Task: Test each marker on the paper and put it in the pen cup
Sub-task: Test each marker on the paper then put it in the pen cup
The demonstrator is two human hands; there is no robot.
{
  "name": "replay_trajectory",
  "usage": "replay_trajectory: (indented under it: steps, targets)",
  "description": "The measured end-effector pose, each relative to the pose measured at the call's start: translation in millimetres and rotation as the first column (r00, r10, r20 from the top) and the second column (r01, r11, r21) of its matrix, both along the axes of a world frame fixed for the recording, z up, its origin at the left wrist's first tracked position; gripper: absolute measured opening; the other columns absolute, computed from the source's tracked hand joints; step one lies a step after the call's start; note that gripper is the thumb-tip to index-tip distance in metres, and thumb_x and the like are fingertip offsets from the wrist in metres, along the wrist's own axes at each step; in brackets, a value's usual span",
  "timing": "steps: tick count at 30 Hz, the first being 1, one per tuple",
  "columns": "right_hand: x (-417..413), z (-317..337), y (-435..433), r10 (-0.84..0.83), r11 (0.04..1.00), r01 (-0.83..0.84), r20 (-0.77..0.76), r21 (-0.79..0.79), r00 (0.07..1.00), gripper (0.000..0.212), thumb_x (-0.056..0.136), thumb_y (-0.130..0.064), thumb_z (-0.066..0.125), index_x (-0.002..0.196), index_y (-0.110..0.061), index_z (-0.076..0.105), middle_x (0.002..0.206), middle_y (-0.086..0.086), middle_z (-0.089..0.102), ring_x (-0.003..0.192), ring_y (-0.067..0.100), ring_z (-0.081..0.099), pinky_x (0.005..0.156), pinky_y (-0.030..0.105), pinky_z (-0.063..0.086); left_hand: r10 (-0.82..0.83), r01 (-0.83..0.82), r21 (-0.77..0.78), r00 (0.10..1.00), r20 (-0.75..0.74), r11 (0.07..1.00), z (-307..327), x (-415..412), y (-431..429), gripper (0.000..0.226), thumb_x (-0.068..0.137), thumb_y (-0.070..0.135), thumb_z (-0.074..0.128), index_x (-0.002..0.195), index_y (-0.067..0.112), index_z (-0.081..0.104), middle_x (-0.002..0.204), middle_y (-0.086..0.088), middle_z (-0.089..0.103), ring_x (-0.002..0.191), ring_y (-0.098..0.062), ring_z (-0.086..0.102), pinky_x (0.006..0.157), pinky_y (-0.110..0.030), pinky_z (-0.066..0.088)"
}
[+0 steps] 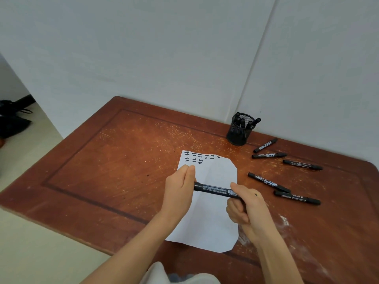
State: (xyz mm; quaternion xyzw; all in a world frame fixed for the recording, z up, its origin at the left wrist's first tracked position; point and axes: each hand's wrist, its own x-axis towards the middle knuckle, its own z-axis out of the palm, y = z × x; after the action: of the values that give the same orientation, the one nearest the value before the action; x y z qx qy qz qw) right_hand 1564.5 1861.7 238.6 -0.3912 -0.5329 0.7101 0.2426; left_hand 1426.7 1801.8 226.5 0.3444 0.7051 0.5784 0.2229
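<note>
A black marker [213, 189] lies level above the white paper [213, 218], held at both ends. My left hand [180, 187] grips its left end, which is hidden in my fingers. My right hand [246, 206] curls round its right end. The paper's top edge carries rows of black test marks [196, 156]. A black mesh pen cup [239, 130] stands at the back near the wall corner, with several markers upright in it. Several more black markers [268, 182] lie loose on the table right of the paper.
The worn brown wooden table [114, 160] meets white walls at the back and right. Its left and front edges drop to a pale floor. Dark bags [12, 117] lie on the floor at the far left.
</note>
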Motion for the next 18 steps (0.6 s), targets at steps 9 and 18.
replay_trajectory:
  steps: [9, 18]
  targets:
    - [8, -7, 10, -0.118, 0.992, 0.121, 0.062, -0.047, 0.991, 0.052, 0.091, -0.021, 0.049, 0.041, -0.009, 0.049, 0.034, 0.004, 0.038, 0.031, 0.011, 0.029, 0.041, 0.023, 0.021, -0.224, 0.228, -0.008, 0.964, 0.146, 0.974, 5, -5, 6, 0.035, 0.098, 0.02, 0.039, 0.064, 0.011, 0.038, 0.053, 0.009, 0.031, 0.046, -0.003, 0.027, 0.047, -0.015, 0.024]
    - [22, 0, 23, -0.291, 0.956, 0.288, -0.054, -0.055, 0.955, 0.021, 0.084, 0.005, 0.055, 0.068, -0.008, 0.061, 0.044, 0.001, 0.051, 0.038, 0.008, 0.043, 0.037, 0.016, 0.037, -0.316, 0.355, -0.027, 0.862, 0.397, 0.935, -9, -14, -9, 0.013, 0.091, 0.002, 0.052, 0.086, 0.011, 0.058, 0.064, 0.005, 0.064, 0.046, -0.008, 0.046, 0.047, -0.018, 0.036]
